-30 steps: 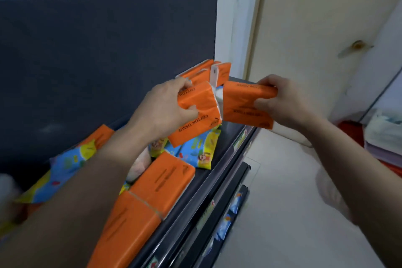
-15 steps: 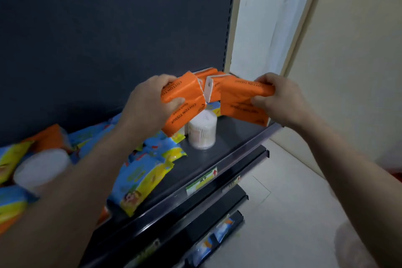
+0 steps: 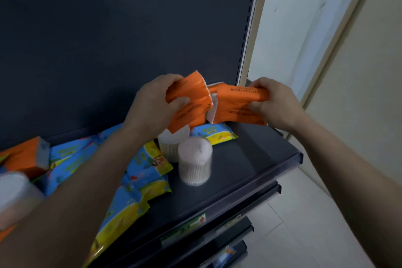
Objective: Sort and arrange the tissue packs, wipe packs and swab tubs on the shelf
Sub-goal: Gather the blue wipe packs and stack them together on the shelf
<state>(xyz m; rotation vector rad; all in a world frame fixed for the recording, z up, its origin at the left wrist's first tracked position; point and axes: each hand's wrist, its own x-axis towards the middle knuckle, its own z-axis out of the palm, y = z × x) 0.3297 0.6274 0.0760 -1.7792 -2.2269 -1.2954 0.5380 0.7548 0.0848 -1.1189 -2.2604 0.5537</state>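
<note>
Head view: against half a second ago, both hands keep their grip and hang at much the same spot above the right end of the shelf (image 3: 250, 169). My left hand (image 3: 152, 104) is curled round an orange tissue pack, the left pack (image 3: 191, 98), thumb on its front face and fingers over the top. That pack is now tipped steeper, its upper end raised toward the back panel (image 3: 108, 50). My right hand (image 3: 276, 102) grips the right pack (image 3: 235, 106) at its right end, thumb beneath and fingers curled over the top edge. The two packs meet end to end in the air, white flaps between them. A sliver of a third pack (image 3: 214, 87) shows behind the joint. Earlier I saw one swab tub under the packs; now two show. The front tub (image 3: 195, 161) stands upright on bare shelf. The rear tub (image 3: 169, 148) is just behind it to the left, its top partly hidden by the left pack's lower corner

Around them, a wipe pack (image 3: 214, 134) lies flat below the right pack. More wipes (image 3: 150, 167) lie in a loose heap left of the tubs, partly covered by my left forearm. Further left an orange pack (image 3: 26, 156) rests on the heap, and a blurred tub (image 3: 13, 193) sits at the frame's edge. Lower shelves (image 3: 239, 202) jut out below, and a label (image 3: 185, 228) is on the front rail
</note>
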